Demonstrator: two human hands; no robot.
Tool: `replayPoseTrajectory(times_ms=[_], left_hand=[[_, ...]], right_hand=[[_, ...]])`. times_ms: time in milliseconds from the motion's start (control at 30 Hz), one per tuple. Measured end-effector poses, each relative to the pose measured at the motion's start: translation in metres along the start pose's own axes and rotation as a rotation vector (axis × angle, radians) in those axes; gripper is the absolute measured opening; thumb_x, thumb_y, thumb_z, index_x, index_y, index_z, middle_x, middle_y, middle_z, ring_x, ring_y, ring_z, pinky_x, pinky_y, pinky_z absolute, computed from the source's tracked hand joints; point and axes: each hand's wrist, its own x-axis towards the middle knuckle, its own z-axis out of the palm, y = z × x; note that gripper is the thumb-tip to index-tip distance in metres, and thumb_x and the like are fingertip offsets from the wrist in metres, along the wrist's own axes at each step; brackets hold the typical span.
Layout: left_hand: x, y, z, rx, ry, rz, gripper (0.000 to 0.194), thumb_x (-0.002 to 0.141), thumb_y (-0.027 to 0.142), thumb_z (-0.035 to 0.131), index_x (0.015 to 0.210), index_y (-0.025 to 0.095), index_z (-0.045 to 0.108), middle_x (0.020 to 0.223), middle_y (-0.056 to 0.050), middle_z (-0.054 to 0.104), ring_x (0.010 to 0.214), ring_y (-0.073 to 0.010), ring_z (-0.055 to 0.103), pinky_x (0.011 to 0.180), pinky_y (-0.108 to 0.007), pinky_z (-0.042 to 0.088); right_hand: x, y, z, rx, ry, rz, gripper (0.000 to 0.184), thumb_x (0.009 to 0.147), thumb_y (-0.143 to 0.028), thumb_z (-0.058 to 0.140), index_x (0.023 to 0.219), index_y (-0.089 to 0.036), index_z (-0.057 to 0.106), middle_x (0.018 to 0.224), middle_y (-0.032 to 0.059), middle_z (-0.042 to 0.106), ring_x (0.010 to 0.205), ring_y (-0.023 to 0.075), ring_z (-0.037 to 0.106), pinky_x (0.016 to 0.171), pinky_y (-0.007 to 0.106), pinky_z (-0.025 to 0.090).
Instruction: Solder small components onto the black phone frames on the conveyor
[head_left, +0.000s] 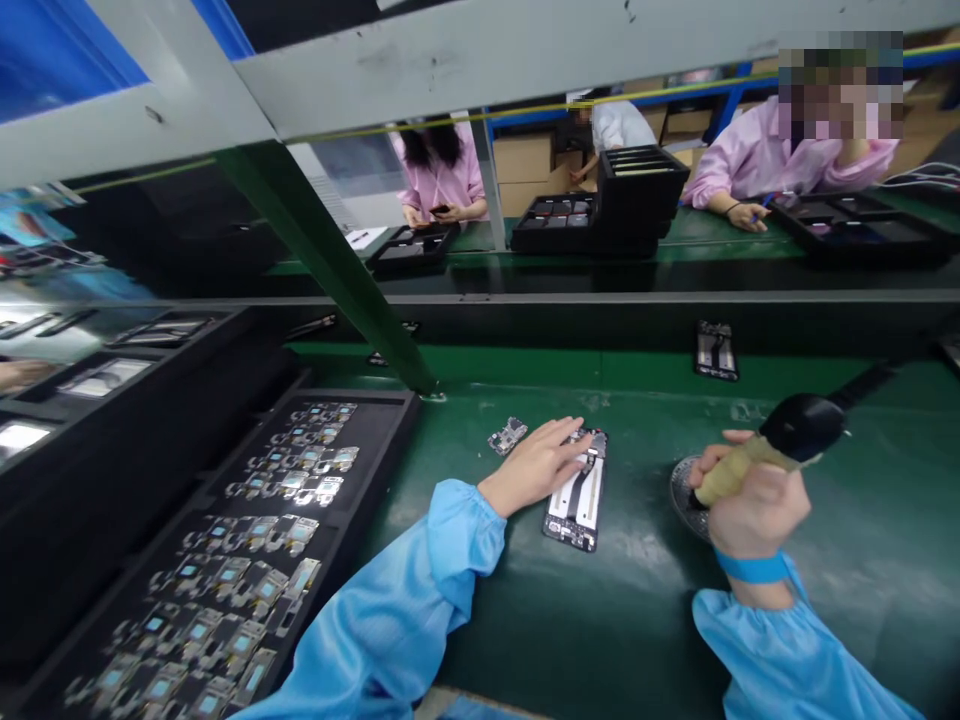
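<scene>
An opened phone body [579,500] lies on the green bench mat [645,620] in front of me. My left hand [534,466] rests on its upper end, fingers stretched flat over it. A small circuit board [508,435] lies just left of that hand. My right hand [750,500] is wrapped round the yellowish grip of an electric screwdriver [780,440], whose black body points up to the right. The tool's tip is over a small round metal dish [684,492] to the right of the phone.
A black tray [360,470] with several small circuit boards fills the bench's left side. More black trays are stacked further left. Another phone body [716,350] lies on the conveyor behind. People in pink coats work with trays [645,175] across the line. A green post [352,290] slants ahead.
</scene>
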Motion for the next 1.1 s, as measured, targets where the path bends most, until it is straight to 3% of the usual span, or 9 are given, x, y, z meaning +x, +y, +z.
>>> replayPoseTrajectory(times_ms=[167, 267, 433, 767, 1000, 1100], left_hand=[[0.003, 0.020, 0.001, -0.058, 0.062, 0.010, 0.030, 0.110, 0.034, 0.058, 0.133, 0.025, 0.075, 0.141, -0.011, 0.067, 0.129, -0.0268, 0.064, 0.109, -0.046, 0.056], [-0.002, 0.047, 0.009, -0.106, 0.059, 0.055, 0.028, 0.110, 0.038, 0.058, 0.125, 0.026, 0.078, 0.134, -0.009, 0.069, 0.118, -0.0250, 0.065, 0.102, -0.043, 0.057], [-0.008, 0.081, 0.019, -0.113, 0.050, 0.094, 0.029, 0.111, 0.038, 0.057, 0.129, 0.024, 0.074, 0.131, -0.011, 0.068, 0.117, -0.0253, 0.063, 0.100, -0.041, 0.054], [-0.009, 0.086, 0.019, -0.124, 0.004, 0.161, 0.028, 0.111, 0.036, 0.057, 0.131, 0.023, 0.072, 0.130, -0.010, 0.069, 0.115, -0.0252, 0.063, 0.098, -0.040, 0.052], [-0.006, 0.088, 0.018, -0.143, -0.028, 0.155, 0.029, 0.109, 0.035, 0.060, 0.133, 0.024, 0.072, 0.130, -0.010, 0.068, 0.114, -0.0257, 0.063, 0.097, -0.041, 0.052], [-0.005, 0.088, 0.017, -0.149, -0.036, 0.144, 0.029, 0.108, 0.035, 0.062, 0.133, 0.024, 0.072, 0.130, -0.010, 0.067, 0.114, -0.0256, 0.063, 0.098, -0.041, 0.053]], right_hand=[[0.001, 0.000, -0.001, 0.011, -0.046, -0.010, 0.062, 0.092, -0.079, 0.055, 0.103, -0.018, 0.061, 0.060, 0.0000, 0.059, 0.040, 0.0180, 0.055, 0.038, 0.030, 0.044], [0.002, 0.000, -0.002, 0.000, -0.062, -0.044, 0.062, 0.094, -0.078, 0.054, 0.104, -0.017, 0.061, 0.059, -0.0013, 0.059, 0.040, 0.0169, 0.055, 0.038, 0.029, 0.045], [0.002, -0.002, -0.002, 0.011, -0.058, -0.059, 0.061, 0.096, -0.076, 0.053, 0.103, -0.017, 0.061, 0.060, -0.0018, 0.058, 0.041, 0.0161, 0.055, 0.038, 0.028, 0.044], [0.003, 0.001, -0.005, 0.010, -0.060, -0.040, 0.059, 0.095, -0.075, 0.055, 0.103, -0.018, 0.062, 0.061, -0.0011, 0.059, 0.040, 0.0177, 0.054, 0.040, 0.031, 0.045], [0.002, -0.018, 0.002, 0.088, 0.039, -0.111, 0.064, 0.093, -0.082, 0.047, 0.101, -0.021, 0.064, 0.059, -0.0010, 0.056, 0.041, 0.0179, 0.050, 0.041, 0.034, 0.044], [-0.008, -0.018, 0.008, 0.080, -0.042, -0.072, 0.061, 0.094, -0.079, 0.051, 0.105, -0.020, 0.064, 0.060, -0.0010, 0.057, 0.041, 0.0183, 0.051, 0.042, 0.035, 0.045]])
